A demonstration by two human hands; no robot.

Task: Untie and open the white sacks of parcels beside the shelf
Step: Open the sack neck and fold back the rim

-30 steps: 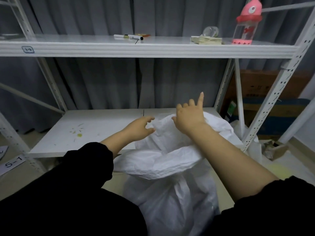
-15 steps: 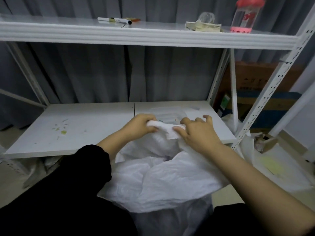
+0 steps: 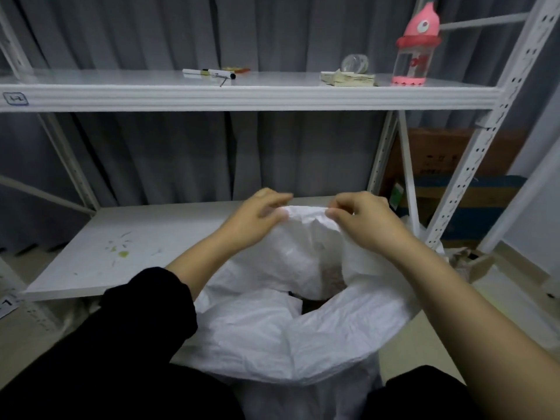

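Both hands, left hand (image 3: 257, 218) and right hand (image 3: 368, 221), pinch the white sack (image 3: 303, 322) rim between them.

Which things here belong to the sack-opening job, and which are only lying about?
Job: white sack; left hand and right hand, both pinching its rim.
Lying about: marker pen; pink bottle; paper stack; cardboard box.

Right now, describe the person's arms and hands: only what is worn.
The left hand and right hand are bare: no gloves, rings or watch show. The left arm wears a black sleeve, bunched up the forearm. The right forearm shows no sleeve.
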